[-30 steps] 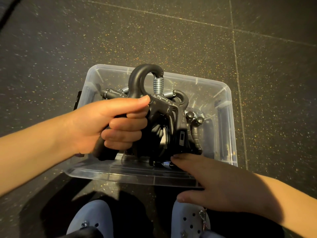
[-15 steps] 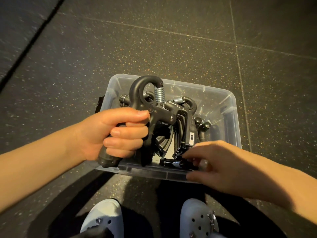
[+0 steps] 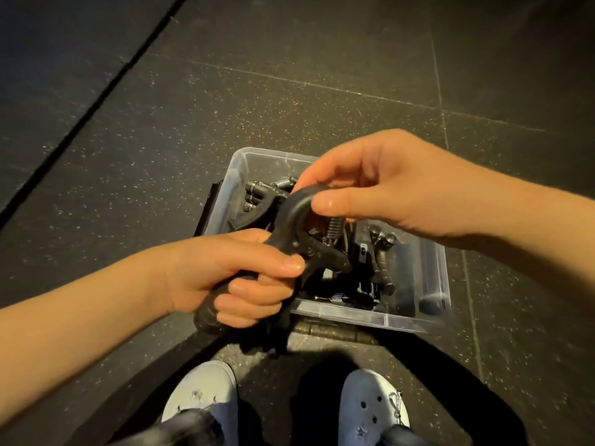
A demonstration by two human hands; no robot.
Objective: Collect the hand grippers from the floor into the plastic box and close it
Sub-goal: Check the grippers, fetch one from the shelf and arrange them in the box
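Speckled dark floor (image 3: 289,75) carries the box (image 3: 370,318), several grippers (image 3: 381,265) inside. Left hand (image 3: 225,275) fingers (image 3: 254,289) clamp one gripper (image 3: 289,217) over the near-left corner; right hand (image 3: 396,185) pinches its loop, probably to steer it in.

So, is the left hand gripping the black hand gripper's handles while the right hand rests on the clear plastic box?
No: in the head view the right hand pinches the curved loop of the black hand gripper; the left hand grips its handles.
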